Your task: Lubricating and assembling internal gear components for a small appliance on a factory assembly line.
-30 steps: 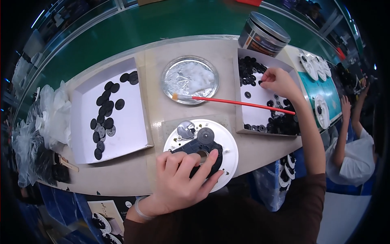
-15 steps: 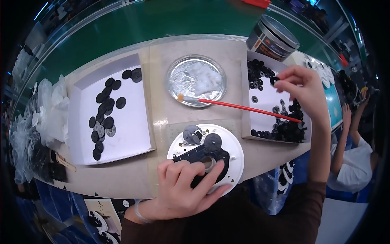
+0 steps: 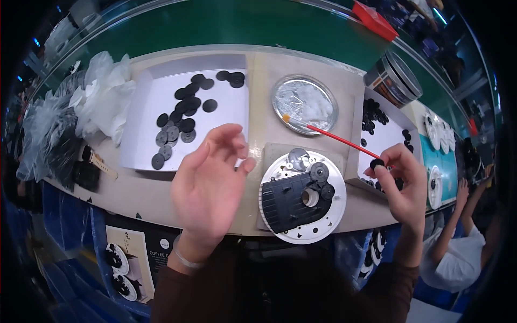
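My right hand [image 3: 401,183] pinches a small black gear [image 3: 377,163] between thumb and fingers, by the near edge of the right-hand box. My left hand [image 3: 209,183] is lifted off the work with its fingers apart and slightly curled, nothing in it; it is in front of the left box. Between my hands lies a round white plate [image 3: 328,229] carrying a black ribbed housing [image 3: 285,202] with a round hole. Dark grey gears [image 3: 319,172] sit at its far side, beside a grey disc [image 3: 298,160].
Flat black gears lie in a white box [image 3: 148,129] at left. A foil-like dish [image 3: 304,102] holds white grease; a red-handled brush [image 3: 344,141] reaches from it to the right box [image 3: 353,156] of small gears. A tin [image 3: 393,81] stands behind. Plastic bags [image 3: 102,102] are far left.
My left hand has left the plate and moved left, opening. My right hand has come nearer from the gear box, still holding a small gear. The view has shifted, moving the bench rightward.
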`<move>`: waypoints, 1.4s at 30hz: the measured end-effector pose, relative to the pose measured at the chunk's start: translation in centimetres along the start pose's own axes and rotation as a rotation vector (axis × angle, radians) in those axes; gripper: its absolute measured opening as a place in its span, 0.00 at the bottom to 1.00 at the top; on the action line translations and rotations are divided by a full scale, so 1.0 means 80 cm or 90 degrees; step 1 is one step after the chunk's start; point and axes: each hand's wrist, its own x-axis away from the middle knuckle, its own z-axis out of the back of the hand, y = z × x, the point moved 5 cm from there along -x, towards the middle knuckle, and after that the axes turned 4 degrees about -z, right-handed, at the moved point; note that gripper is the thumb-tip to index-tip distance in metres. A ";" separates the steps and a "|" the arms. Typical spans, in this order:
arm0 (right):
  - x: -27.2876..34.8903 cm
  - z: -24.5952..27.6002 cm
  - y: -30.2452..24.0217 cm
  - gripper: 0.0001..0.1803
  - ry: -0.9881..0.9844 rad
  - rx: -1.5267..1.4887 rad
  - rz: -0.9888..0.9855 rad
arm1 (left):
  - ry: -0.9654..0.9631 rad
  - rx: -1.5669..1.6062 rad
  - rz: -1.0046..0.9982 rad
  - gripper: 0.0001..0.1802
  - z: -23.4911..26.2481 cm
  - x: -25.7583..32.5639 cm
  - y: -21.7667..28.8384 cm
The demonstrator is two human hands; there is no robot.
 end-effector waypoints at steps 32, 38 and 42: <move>0.075 -0.113 -0.072 0.06 0.038 -0.456 0.369 | -0.451 -0.195 -0.368 0.54 -0.164 0.048 -0.048; 0.068 -0.090 -0.049 0.07 0.073 -0.707 0.275 | -0.667 -0.389 -0.418 0.54 -0.185 0.092 -0.081; 0.069 -0.071 -0.023 0.07 0.116 -0.892 0.207 | -0.810 -0.338 -0.370 0.43 -0.197 0.112 -0.093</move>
